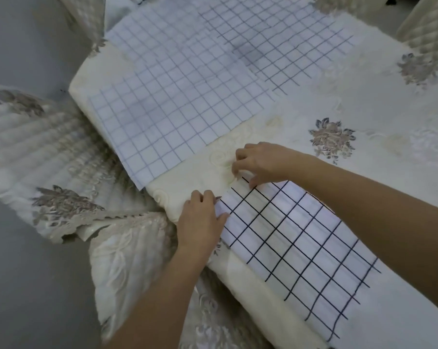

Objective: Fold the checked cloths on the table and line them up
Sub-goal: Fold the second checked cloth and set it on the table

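Left hand (200, 220) and right hand (258, 162) each pinch a corner of the white, black-gridded cloth (301, 235) at the near edge of the cream floral tablecloth (364, 117); we judge level, taut corners give a square fold.

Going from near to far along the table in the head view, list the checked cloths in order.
Nearest, the bold black-checked cloth, its far corners pinched by the left hand and the right hand → the pale-checked cloth → the faint-checked cloth, farthest.
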